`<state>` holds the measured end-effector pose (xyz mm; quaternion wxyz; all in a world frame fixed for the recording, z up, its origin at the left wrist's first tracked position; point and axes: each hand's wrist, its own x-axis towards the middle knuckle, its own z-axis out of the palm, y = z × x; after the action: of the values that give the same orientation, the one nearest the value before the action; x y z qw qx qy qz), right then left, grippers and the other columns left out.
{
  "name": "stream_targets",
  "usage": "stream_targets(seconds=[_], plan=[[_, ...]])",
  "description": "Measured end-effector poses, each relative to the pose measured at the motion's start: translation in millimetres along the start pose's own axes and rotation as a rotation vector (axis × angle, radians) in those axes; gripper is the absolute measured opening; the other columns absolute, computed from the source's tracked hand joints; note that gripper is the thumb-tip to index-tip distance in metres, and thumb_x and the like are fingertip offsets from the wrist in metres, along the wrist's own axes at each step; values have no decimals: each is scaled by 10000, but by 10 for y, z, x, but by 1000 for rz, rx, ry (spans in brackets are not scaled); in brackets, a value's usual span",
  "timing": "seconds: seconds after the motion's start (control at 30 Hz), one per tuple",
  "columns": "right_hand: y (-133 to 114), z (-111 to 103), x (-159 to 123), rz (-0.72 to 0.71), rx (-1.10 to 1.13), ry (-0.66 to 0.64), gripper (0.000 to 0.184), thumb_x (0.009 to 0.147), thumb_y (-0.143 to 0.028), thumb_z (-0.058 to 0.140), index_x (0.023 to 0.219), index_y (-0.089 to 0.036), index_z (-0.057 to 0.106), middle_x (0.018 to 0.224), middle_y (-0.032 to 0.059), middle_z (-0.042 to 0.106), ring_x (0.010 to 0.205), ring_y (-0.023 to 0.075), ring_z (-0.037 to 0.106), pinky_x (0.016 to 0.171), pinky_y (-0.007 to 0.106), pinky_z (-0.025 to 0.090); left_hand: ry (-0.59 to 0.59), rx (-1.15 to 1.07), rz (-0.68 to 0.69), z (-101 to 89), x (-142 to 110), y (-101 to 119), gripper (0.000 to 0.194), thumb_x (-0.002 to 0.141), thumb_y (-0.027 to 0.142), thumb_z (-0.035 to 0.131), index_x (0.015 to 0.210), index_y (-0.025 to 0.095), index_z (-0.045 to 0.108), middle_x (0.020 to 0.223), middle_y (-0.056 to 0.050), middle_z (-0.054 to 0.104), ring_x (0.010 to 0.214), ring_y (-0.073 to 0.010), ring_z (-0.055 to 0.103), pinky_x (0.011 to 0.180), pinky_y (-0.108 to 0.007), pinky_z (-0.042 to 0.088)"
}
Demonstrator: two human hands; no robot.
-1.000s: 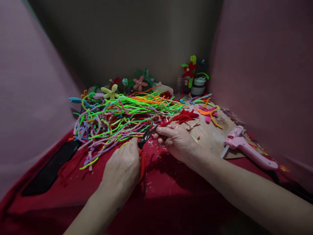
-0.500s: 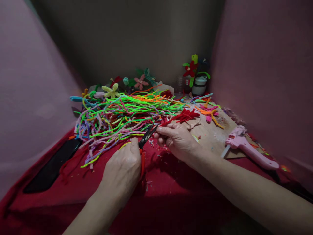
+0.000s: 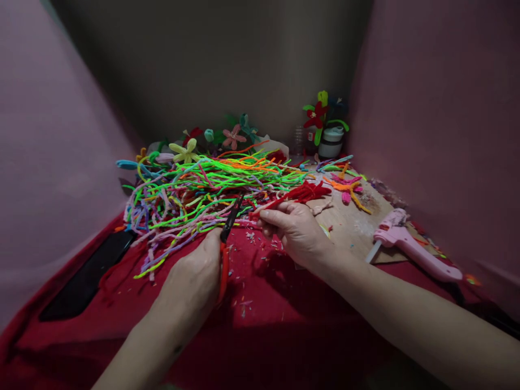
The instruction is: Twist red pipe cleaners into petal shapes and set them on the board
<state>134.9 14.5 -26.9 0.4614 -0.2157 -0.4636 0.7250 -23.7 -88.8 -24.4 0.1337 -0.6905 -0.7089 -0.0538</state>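
My left hand (image 3: 194,273) is wrapped round the red handles of black-bladed scissors (image 3: 232,218). Their blades point up and away, nearly together, toward a heap of multicoloured pipe cleaners (image 3: 195,189). To the right, my right hand (image 3: 298,225) pinches a red pipe cleaner (image 3: 255,214) between thumb and fingers, its tip sticking out to the left. A gap separates that tip from the blades. Just behind my right hand lies a bunch of short red pipe cleaner pieces (image 3: 309,191); whether it joins the held piece is unclear.
A pink glue gun (image 3: 414,246) lies at the right of a brown board (image 3: 357,233). Orange and pink pipe cleaner shapes (image 3: 347,187) rest on the board. A black phone-like slab (image 3: 87,276) is at left. Fuzzy flowers (image 3: 233,136) and a lidded cup (image 3: 331,142) stand behind.
The scissors have moved left and away from the red pipe cleaner, and their blades have come closer together. My right hand has barely moved; more of the red tip shows.
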Motion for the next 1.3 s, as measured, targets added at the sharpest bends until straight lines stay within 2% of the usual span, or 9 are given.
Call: stream_targets(seconds=[0.23, 0.37, 0.53, 0.67, 0.83, 1.0, 1.1, 1.2, 1.3], plan=[[-20, 11, -16, -75, -39, -58, 67, 663, -201, 657, 673, -154, 611, 561, -32, 570, 488, 66, 487, 505, 225, 387, 52, -329, 67, -39, -53, -122, 362, 825, 185, 325, 1150, 138, 477, 864, -93, 645, 770, -220, 637, 683, -318, 486], [2, 12, -15, -90, -66, -61, 102, 661, -229, 667, 695, -156, 604, 586, -29, 581, 502, 75, 510, 524, 238, 416, -61, -676, -89, -145, -55, -9, 236, 805, 298, 476, 1012, 193, 520, 693, -2, 584, 576, -155, 576, 522, -240, 440], [13, 30, -53, -118, -81, -117, 88, 684, -228, 663, 723, -164, 617, 605, -27, 581, 532, 74, 502, 535, 232, 405, 81, -1229, -395, -299, 118, 213, 307, 700, 314, 645, 967, 181, 571, 702, 6, 602, 563, -119, 554, 530, -220, 453], [-17, 53, -95, -136, -135, -181, 35, 705, -195, 644, 728, -170, 640, 619, -32, 572, 570, 69, 485, 569, 225, 403, 150, -1605, -472, -308, 303, 317, 218, 629, 261, 698, 789, 138, 617, 617, -2, 600, 517, -110, 546, 501, -218, 441], [-17, 56, -89, -117, -123, -178, 63, 690, -216, 666, 721, -168, 642, 609, -34, 566, 560, 69, 468, 556, 223, 395, 218, -1815, -483, -213, 398, 366, 151, 577, 170, 720, 626, 108, 591, 581, 9, 585, 505, -81, 543, 520, -199, 448], [18, 41, -55, -26, 73, -95, 131, 634, -219, 705, 685, -158, 602, 611, -27, 575, 523, 68, 490, 539, 228, 403, 217, -1828, -489, -185, 432, 405, 155, 609, 166, 693, 688, 125, 567, 580, 30, 569, 511, -81, 546, 546, -210, 460], [14, 40, -42, 3, 103, -52, 140, 611, -201, 709, 652, -148, 586, 576, -26, 573, 499, 68, 498, 513, 220, 395, 191, -1658, -440, -191, 438, 383, 203, 657, 239, 659, 802, 140, 558, 608, 29, 566, 517, -97, 543, 546, -233, 461], [-2, 36, -23, -19, 109, -12, 147, 597, -188, 710, 617, -145, 570, 533, -32, 562, 462, 65, 494, 489, 215, 384, 138, -1338, -367, -163, 374, 287, 256, 721, 299, 609, 918, 141, 563, 663, 6, 588, 567, -127, 555, 562, -254, 459], [-14, 27, -6, -53, 88, 23, 149, 607, -187, 700, 613, -152, 556, 527, -38, 561, 452, 64, 499, 490, 216, 388, 157, -731, -194, -58, 223, 163, 351, 805, 290, 486, 1125, 146, 494, 802, -28, 617, 649, -155, 579, 634, -291, 478]])
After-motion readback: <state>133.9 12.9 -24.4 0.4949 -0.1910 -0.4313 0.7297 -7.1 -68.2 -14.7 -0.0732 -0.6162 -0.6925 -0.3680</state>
